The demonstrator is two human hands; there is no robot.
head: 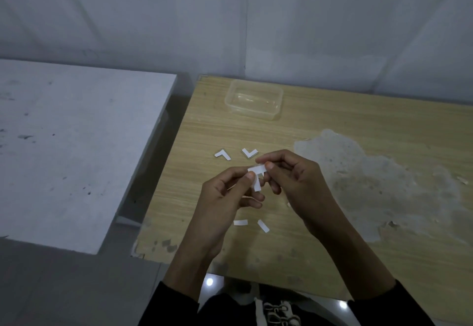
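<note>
Both hands met above the middle of the wooden table (332,110), and a small white paper piece (256,169) was held between them, clear of the surface. The left hand (225,195) pinched it from the left with thumb and curled forefinger. The right hand (297,177) pinched its right end the same way, its other fingers loosely curled beneath. The top arm of the paper ran left to right between the two thumbs, and a second arm hung down from it toward the person, so the whole made a corner. Whether that was one folded strip or two overlapped I could not tell at this size. Any next crease or press would probably turn on that corner, which lay nearer the left thumb. An L-shaped piece (223,154) and a second L-shaped piece (249,152) lay just beyond the hands. A loose strip (240,222) and a second loose strip (263,225) lay flat below them. A clear plastic tub (253,101) stood well apart at the far edge.
</note>
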